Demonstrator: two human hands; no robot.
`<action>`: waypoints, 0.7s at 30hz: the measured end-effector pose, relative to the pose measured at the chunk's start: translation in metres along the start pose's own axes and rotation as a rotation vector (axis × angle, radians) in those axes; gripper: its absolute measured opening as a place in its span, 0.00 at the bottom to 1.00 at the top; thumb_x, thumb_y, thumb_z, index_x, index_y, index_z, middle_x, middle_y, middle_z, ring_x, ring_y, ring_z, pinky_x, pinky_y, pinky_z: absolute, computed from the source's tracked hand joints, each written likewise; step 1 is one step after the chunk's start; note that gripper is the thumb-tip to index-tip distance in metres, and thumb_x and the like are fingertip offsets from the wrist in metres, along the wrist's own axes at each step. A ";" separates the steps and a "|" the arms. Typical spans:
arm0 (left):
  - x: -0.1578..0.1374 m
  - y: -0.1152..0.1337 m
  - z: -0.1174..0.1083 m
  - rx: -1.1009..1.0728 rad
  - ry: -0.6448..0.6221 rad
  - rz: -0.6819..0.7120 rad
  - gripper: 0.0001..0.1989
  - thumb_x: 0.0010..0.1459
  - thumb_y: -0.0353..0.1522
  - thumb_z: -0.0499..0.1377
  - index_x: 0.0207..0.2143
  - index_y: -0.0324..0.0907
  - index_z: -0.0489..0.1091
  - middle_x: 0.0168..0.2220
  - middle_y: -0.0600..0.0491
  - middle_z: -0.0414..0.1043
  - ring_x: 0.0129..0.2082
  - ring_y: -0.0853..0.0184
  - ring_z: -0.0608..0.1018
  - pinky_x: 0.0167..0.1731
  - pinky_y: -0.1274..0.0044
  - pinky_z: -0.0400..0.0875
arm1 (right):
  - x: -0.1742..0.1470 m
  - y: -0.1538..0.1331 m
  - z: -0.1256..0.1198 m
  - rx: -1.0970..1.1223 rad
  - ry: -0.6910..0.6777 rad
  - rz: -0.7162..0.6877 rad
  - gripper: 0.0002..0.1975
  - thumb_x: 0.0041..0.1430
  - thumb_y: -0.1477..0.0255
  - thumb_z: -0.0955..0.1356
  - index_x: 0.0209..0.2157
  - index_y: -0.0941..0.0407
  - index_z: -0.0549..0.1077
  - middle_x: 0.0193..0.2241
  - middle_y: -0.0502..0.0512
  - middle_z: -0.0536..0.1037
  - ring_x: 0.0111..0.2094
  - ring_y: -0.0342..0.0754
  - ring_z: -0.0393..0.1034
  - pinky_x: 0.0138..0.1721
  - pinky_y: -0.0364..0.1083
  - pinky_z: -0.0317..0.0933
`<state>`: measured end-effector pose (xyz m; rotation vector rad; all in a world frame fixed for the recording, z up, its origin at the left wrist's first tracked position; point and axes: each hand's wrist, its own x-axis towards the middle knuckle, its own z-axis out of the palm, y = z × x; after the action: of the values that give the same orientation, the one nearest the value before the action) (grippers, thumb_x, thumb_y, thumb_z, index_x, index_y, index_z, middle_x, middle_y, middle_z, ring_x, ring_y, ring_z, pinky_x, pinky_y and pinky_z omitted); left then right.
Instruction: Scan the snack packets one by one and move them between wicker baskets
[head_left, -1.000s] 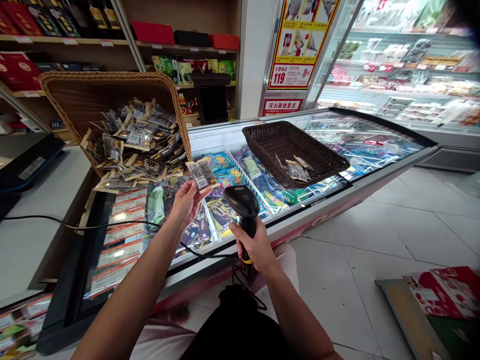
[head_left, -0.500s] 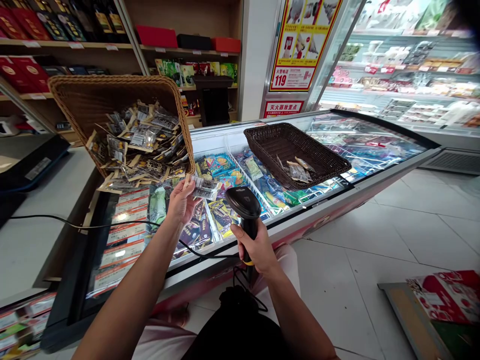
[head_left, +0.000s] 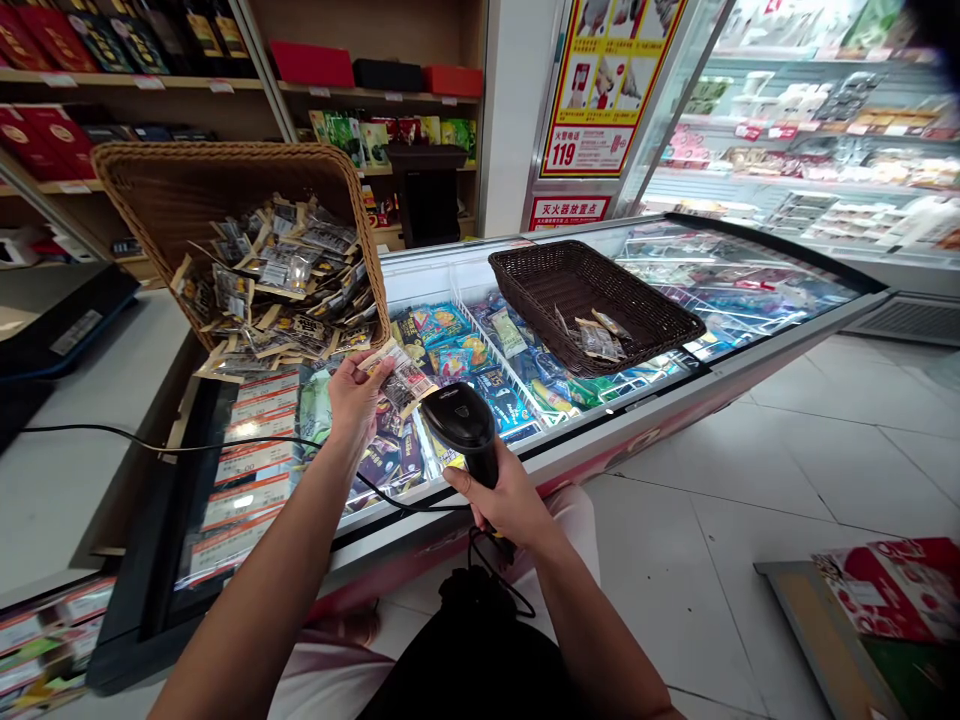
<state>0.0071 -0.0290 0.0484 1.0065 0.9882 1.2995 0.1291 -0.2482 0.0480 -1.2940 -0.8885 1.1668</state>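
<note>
Between the thumb and fingers of my left hand [head_left: 355,400] is a small snack packet [head_left: 401,378], printed side up, above the chest freezer. My right hand [head_left: 504,500] is wrapped round the handle of a black barcode scanner [head_left: 461,418], its head close to the packet's right end. A cable [head_left: 405,507] runs from the scanner leftward across the freezer edge. At the left, a tilted light-brown wicker basket [head_left: 225,160] holds a heap of similar packets [head_left: 289,270]. Farther right, a dark wicker basket [head_left: 540,275] on the freezer glass has a few packets [head_left: 600,340] inside.
The chest freezer [head_left: 645,415] spans the front, with wrapped ice creams under its glass. Price labels [head_left: 251,470] lie at its left end beside a counter [head_left: 45,490]. Shelves stand behind; a box with red print [head_left: 892,590] is on the floor at right.
The scanner head has moved left and tilted toward the packet. My left hand has turned the packet so that its printed face shows more and it slants down to the right.
</note>
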 end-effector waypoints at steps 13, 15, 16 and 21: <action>0.001 0.005 0.072 -0.095 -0.203 -0.193 0.12 0.52 0.22 0.70 0.35 0.40 0.73 0.32 0.53 0.79 0.31 0.70 0.80 0.37 0.75 0.78 | 0.003 0.008 -0.008 0.165 0.157 -0.021 0.29 0.53 0.52 0.78 0.46 0.53 0.65 0.15 0.36 0.65 0.11 0.41 0.59 0.13 0.40 0.56; 0.008 0.003 0.117 -0.106 -0.255 -0.219 0.12 0.54 0.21 0.70 0.35 0.41 0.71 0.33 0.52 0.80 0.33 0.67 0.82 0.42 0.71 0.80 | 0.001 0.003 -0.012 0.214 0.235 -0.049 0.29 0.52 0.52 0.79 0.44 0.53 0.65 0.16 0.37 0.66 0.11 0.39 0.58 0.13 0.40 0.56; 0.011 0.000 0.144 -0.111 -0.283 -0.230 0.13 0.54 0.21 0.70 0.36 0.41 0.70 0.34 0.50 0.80 0.36 0.65 0.83 0.44 0.67 0.81 | -0.001 0.001 -0.015 0.233 0.273 -0.063 0.29 0.51 0.52 0.79 0.42 0.53 0.65 0.16 0.37 0.66 0.12 0.39 0.58 0.14 0.39 0.56; 0.011 -0.018 0.258 -0.137 -0.439 -0.240 0.14 0.57 0.29 0.73 0.42 0.40 0.72 0.41 0.43 0.81 0.47 0.57 0.85 0.53 0.62 0.78 | -0.009 -0.005 -0.034 0.257 0.394 -0.115 0.29 0.52 0.51 0.78 0.42 0.53 0.66 0.16 0.38 0.66 0.12 0.39 0.59 0.14 0.39 0.56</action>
<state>0.2598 -0.0252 0.1023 0.9791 0.6500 0.8836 0.1609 -0.2645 0.0499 -1.1888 -0.4982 0.8628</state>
